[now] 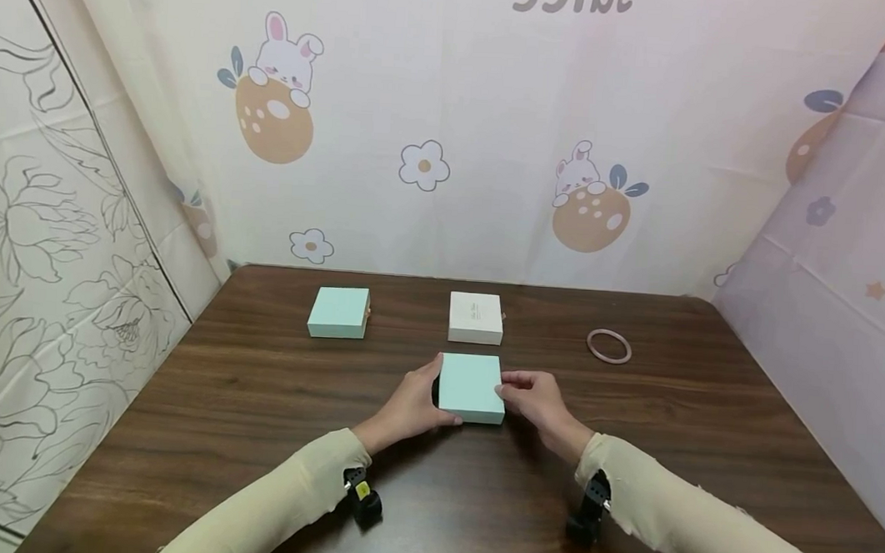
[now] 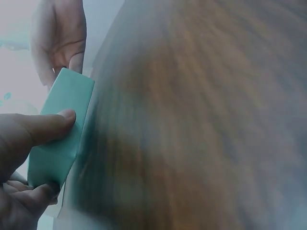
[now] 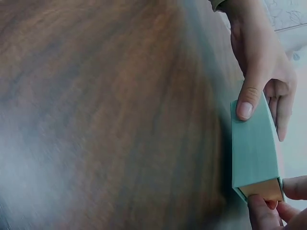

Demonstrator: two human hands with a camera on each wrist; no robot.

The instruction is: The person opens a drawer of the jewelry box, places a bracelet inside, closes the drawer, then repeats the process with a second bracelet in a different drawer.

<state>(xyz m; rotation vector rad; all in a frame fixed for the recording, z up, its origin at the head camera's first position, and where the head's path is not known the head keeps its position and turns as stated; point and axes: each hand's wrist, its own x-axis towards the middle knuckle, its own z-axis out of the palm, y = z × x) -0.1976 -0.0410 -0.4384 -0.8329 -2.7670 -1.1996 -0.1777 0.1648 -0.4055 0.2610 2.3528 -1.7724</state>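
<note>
A mint-green drawer-style box [image 1: 471,384] sits at the middle of the dark wooden table, between the two hands. My left hand [image 1: 407,407] grips it from the left; in the left wrist view its thumb [image 2: 56,127] presses the green front side. On the other side, my right hand [image 1: 541,403] is at the box's right end. The right wrist view shows a tan inner end panel [image 3: 263,190] inside the green sleeve, where the right fingers [image 3: 261,211] pinch a small ribbon pull tab [image 3: 272,204].
Behind, a second mint-green box [image 1: 339,311] stands at the back left, with a white box [image 1: 475,317] to its right. A pale pink ring-shaped bangle [image 1: 609,346] lies at the back right. A patterned curtain [image 1: 495,129] hangs along the table's far edge.
</note>
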